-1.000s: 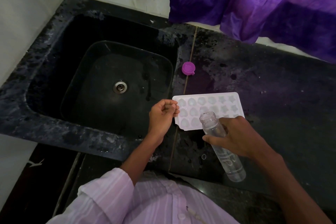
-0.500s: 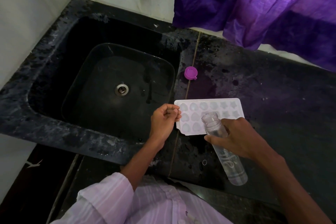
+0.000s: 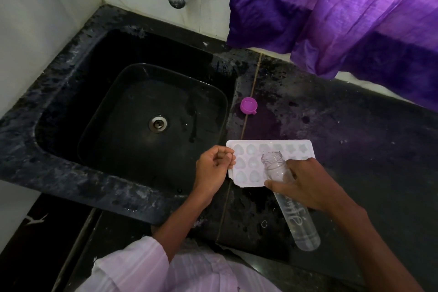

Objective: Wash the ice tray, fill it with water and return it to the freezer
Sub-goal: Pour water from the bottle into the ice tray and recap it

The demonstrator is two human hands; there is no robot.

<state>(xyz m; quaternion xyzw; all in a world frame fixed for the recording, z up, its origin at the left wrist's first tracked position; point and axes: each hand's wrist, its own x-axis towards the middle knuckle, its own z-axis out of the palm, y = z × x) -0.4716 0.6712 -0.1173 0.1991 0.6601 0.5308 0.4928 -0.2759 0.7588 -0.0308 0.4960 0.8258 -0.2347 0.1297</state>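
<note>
Over the ice tray point(image 3: 251, 149), the bottle point(image 3: 276, 169) has advanced.

Here's the black speckled stone countertop point(image 3: 355, 149), wet and blotchy, with a thin seam running front to back just right of the sunken black sink point(image 3: 71, 73). A white plastic ice tray point(image 3: 247, 165) lies flat near the front, its left end across that seam. Further back, a small purple plastic cap point(image 3: 248, 105) sits right on the seam.

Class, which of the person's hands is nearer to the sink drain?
Left. The left hand pinches the ice tray at its edge, just right of the sink drain; the right hand, gripping the bottle, is farther right.
</note>
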